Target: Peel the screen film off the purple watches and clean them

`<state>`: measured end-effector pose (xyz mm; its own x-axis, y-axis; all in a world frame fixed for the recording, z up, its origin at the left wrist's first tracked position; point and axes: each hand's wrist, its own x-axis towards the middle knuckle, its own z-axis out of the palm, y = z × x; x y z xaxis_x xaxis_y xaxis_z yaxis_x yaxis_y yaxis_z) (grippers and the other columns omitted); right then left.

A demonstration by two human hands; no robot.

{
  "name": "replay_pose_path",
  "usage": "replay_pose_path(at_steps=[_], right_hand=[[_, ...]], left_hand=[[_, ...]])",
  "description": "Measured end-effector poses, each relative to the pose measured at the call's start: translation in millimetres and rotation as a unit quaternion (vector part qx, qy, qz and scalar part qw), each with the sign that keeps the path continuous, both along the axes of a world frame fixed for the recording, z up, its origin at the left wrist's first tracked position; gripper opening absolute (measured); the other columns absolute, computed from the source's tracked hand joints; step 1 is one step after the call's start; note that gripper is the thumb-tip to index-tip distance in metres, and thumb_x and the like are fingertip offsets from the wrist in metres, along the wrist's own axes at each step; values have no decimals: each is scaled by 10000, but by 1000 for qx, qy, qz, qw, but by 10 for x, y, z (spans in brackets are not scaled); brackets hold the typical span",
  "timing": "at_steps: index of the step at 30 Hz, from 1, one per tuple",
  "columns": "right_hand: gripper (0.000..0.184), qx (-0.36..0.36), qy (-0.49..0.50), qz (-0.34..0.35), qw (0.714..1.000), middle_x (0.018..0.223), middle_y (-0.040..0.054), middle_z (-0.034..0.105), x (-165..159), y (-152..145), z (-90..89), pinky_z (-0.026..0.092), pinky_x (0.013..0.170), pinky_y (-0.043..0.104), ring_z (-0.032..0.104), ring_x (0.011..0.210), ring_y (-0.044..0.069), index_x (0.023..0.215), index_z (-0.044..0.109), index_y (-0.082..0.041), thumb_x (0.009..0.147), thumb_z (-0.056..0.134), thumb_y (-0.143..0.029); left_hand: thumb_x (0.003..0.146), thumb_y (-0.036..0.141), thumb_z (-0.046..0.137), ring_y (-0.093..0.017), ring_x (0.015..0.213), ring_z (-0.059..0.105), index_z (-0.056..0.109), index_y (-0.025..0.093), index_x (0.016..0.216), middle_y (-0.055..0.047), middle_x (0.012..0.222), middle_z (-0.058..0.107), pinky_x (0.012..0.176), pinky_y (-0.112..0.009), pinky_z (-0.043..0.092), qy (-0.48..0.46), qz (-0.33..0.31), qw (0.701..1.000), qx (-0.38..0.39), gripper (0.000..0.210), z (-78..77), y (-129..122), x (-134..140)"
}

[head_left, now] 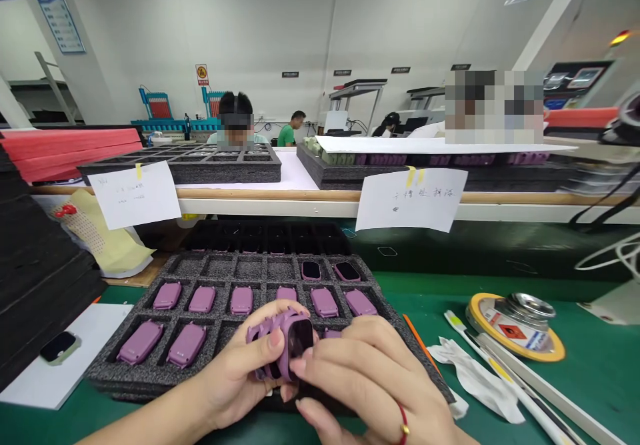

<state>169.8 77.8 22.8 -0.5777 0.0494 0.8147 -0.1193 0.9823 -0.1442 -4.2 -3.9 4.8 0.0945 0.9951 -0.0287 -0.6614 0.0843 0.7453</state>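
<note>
My left hand [250,365] is closed around several purple smartwatch cases [283,348] held together in a row above the tray. The front one shows a dark glass face turned to the right. The fingertips of my right hand [370,371] are bent against the lower right edge of that front case; its thumb is lower down. Beneath both hands lies a black foam tray [145,378] with purple cases [187,345] in its pockets, mostly backs up. In the row behind, two cases [311,270] lie with dark faces up. My hands hide part of the front pockets.
On the left, a green-framed watch [61,347] lies on white paper [30,391]. A round yellow-rimmed tin [515,328], a toothbrush [500,371] and a crumpled tissue [475,371] are on the right. A shelf [320,208] with foam trays crosses behind; people sit beyond it.
</note>
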Motion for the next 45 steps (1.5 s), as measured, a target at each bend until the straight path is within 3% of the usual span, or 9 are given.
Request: replay_pose_path(at_steps=[3, 6, 11, 16, 21, 31, 35, 39, 45], right_hand=[[708, -107, -29, -19, 994, 969, 81, 709, -66, -11, -73, 595, 702, 355, 662, 804, 223, 1409, 496, -191, 791, 828, -290], [702, -214, -50, 4, 976, 922, 13, 641, -101, -11, -101, 582, 708, 277, 620, 764, 165, 1335, 535, -269, 725, 871, -184], [718, -290, -36, 54, 955, 1167, 4, 678, -63, -11, 27, 551, 787, 243, 644, 946, 158, 1303, 509, -314, 708, 822, -60], [673, -352, -100, 63, 928, 1186, 40, 634, -37, 7, 111, 528, 914, 271, 622, 1072, 172, 1309, 570, -249, 715, 799, -30], [650, -341, -114, 77, 930, 1208, 65, 605, -46, 37, 68, 490, 1007, 288, 597, 1129, 168, 1350, 562, -215, 760, 742, -10], [598, -242, -96, 43, 965, 1178, 44, 632, -30, 24, 30, 490, 997, 264, 591, 1111, 151, 1398, 519, -227, 838, 663, -75], [556, -205, -41, -28, 978, 1144, 40, 672, -18, 98, 30, 519, 928, 311, 630, 1027, 183, 1320, 568, -229, 788, 697, -131], [392, -242, -2, -119, 963, 1101, 50, 681, -39, 278, -2, 553, 825, 326, 651, 951, 197, 1210, 615, -226, 825, 686, -206], [345, -241, -236, -154, 928, 1163, 120, 669, -77, 407, -170, 502, 999, 545, 605, 1108, 315, 1181, 669, -156, 839, 698, -194]], left_hand=[[706, 383, 897, -121, 751, 680, 697, 227, 1086, -22, 866, 702, 602, -154, 496, 40, 16, 999, -8, 458, 48, -17, 45], [671, 378, 923, -147, 854, 682, 700, 210, 1071, -42, 920, 712, 699, -180, 505, 58, 40, 997, -37, 488, 71, -21, 61], [585, 433, 954, -40, 491, 501, 746, 220, 933, 39, 652, 640, 473, -133, 380, 12, 99, 985, -139, 458, 19, 18, 14], [572, 491, 944, -14, 425, 471, 768, 172, 916, -43, 777, 753, 476, -152, 422, 13, 88, 984, -154, 501, -6, 23, 3], [629, 491, 916, -188, 745, 739, 773, 180, 963, -98, 881, 789, 521, -172, 487, 17, 56, 991, -124, 478, 31, 3, 23], [637, 467, 914, -118, 556, 681, 764, 173, 945, -64, 800, 765, 461, -148, 480, -5, 41, 994, -99, 451, 49, 29, 32], [653, 401, 916, -123, 537, 666, 758, 151, 989, -59, 784, 759, 461, -171, 519, -37, 133, 979, -150, 448, 56, 45, 61], [900, 162, 694, -156, 652, 739, 736, 102, 972, -143, 880, 785, 387, -100, 438, -99, 222, 950, -196, 103, 137, 85, 49], [954, 290, 591, 13, 251, 325, 738, 70, 920, -129, 816, 777, 242, -105, 233, -133, 163, 969, -127, 266, 145, 88, -18]])
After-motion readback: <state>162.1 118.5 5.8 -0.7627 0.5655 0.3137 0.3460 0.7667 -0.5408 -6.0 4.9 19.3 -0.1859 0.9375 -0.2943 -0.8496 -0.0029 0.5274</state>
